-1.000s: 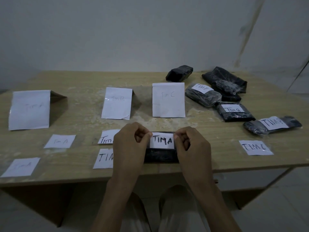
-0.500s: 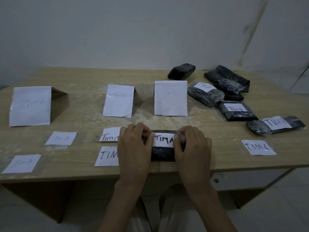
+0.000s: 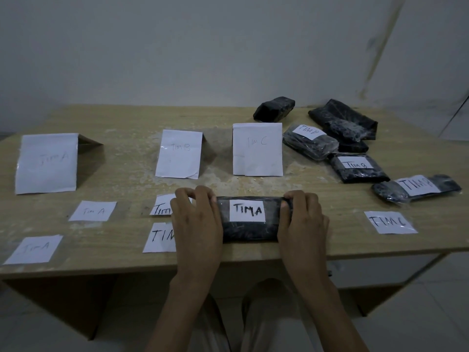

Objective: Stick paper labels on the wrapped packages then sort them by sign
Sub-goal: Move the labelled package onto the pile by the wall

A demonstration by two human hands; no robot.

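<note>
Both hands are on the black wrapped package [image 3: 250,232] at the near edge of the table [image 3: 121,240], and the white label [image 3: 247,210] reading TIM A sits square on its top face. The left hand [image 3: 195,222] curls its fingers round the left end and the right hand [image 3: 302,222] curls round the right end. Each is clamped on the package, apparently pressing clear tape down over the sides. This looks like the fixing step, close to finished. To do it well, smooth outward from the paper towards each end so no crease lifts the label, and tuck the tape ends snug against the wrap, not the wood. Go lightly, because the wrap looks soft and crinkly and could bunch. After that it's a carry left to the folded TIM A sign [image 3: 47,162], well apart from here, minding the loose labels [image 3: 158,237] just beside the left hand.
</note>
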